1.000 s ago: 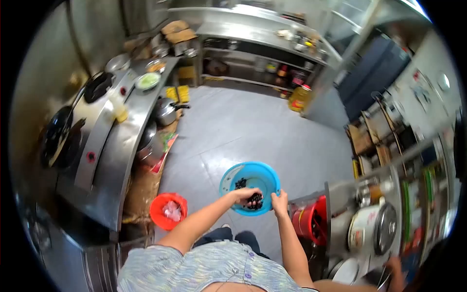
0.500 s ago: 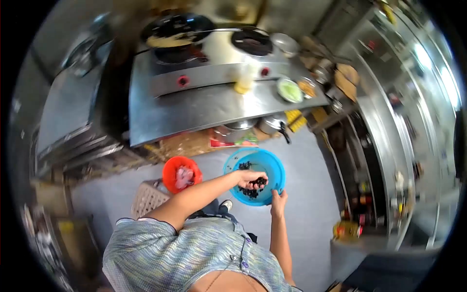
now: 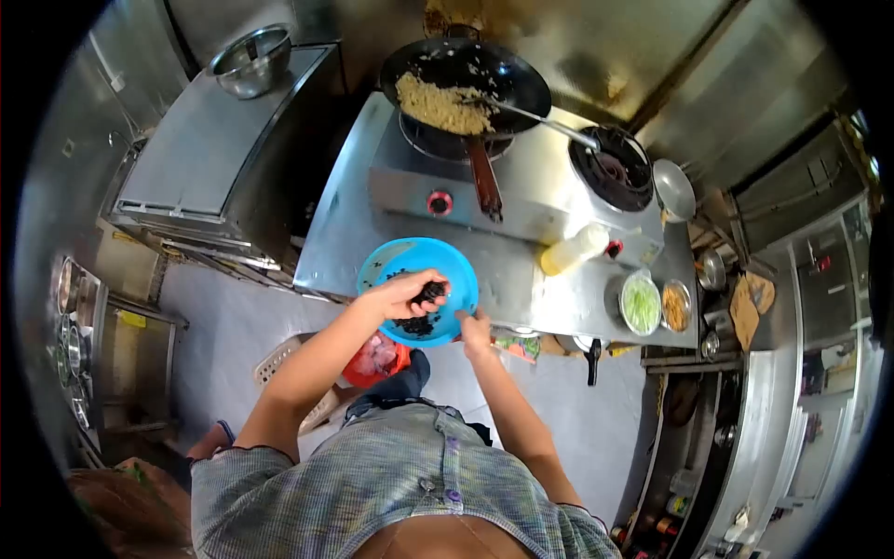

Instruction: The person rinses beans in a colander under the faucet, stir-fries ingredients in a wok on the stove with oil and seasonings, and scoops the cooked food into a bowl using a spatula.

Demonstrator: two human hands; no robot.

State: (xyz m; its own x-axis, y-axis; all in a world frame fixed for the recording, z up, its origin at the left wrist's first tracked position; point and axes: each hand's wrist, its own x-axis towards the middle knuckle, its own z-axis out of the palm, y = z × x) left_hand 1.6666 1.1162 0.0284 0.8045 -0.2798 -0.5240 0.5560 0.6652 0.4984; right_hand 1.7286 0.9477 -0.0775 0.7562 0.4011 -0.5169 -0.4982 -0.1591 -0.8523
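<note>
A blue plastic basin point(image 3: 383, 265) hangs in front of the steel counter's edge, with small dark pieces point(image 3: 416, 325) lying over its bottom. Over the basin, my left hand point(image 3: 410, 294) is closed around a clump of similar dark pieces point(image 3: 429, 292); their exact kind is hard to make out. My right hand point(image 3: 476, 332) grips the basin's near right rim. Beyond the basin, a black wok point(image 3: 526, 82) sits on the stove, holding yellowish crumbly food point(image 3: 434, 104). A long-handled metal utensil point(image 3: 557, 127) rests across the wok's right side.
A bottle of yellow liquid point(image 3: 570, 250) stands on the counter point(image 3: 349, 224), with bowls of green point(image 3: 642, 306) and orange food point(image 3: 676, 306) to its right. A red basin point(image 3: 399, 359) is low by my legs. A steel bowl point(image 3: 251, 63) tops the left cabinet; a person's hair point(image 3: 130, 512) shows lower left.
My view has swung toward the stove. The blue basin, held in my right hand, has come from over the floor to the counter's edge; my left hand still clutches dark pieces.
</note>
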